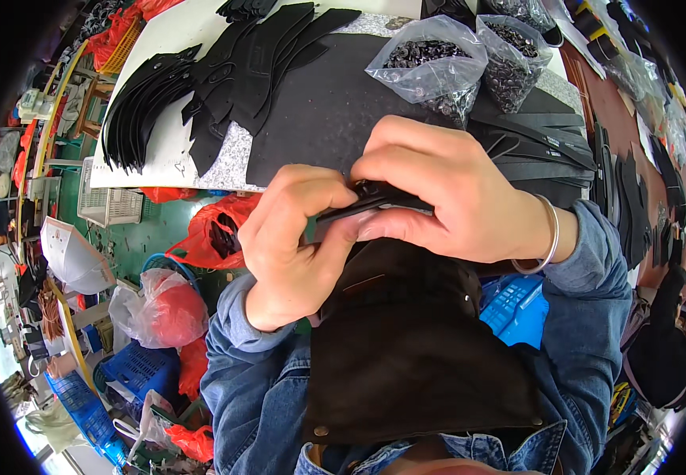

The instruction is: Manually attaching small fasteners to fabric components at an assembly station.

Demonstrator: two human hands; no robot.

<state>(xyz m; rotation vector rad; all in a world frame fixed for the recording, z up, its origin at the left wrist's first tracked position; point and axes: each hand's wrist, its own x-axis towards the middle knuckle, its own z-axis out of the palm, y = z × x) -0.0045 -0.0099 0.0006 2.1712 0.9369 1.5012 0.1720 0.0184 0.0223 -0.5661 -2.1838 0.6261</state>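
Note:
Above the near edge of the table, both my hands pinch one narrow black strap piece [403, 197]. My left hand [288, 245] has its thumb and fingers closed on the strap's left end. Farther along, my right hand [458, 186] grips it with the thumb underneath and curled fingers on top. A small dark shiny part shows between the fingertips, but its kind is hidden. Behind my hands lies a dark mat [303, 127]. Two clear plastic bags, one on the left [454, 99] and one on the right [509, 87], hold many small dark shiny pieces.
Flat black cut pieces [252, 67] and a fanned stack [145, 107] cover the table's far left. Black straps [541, 154] lie at right. Left of me on the floor are a white basket [106, 202], a red bag [215, 233] and a blue crate [144, 370].

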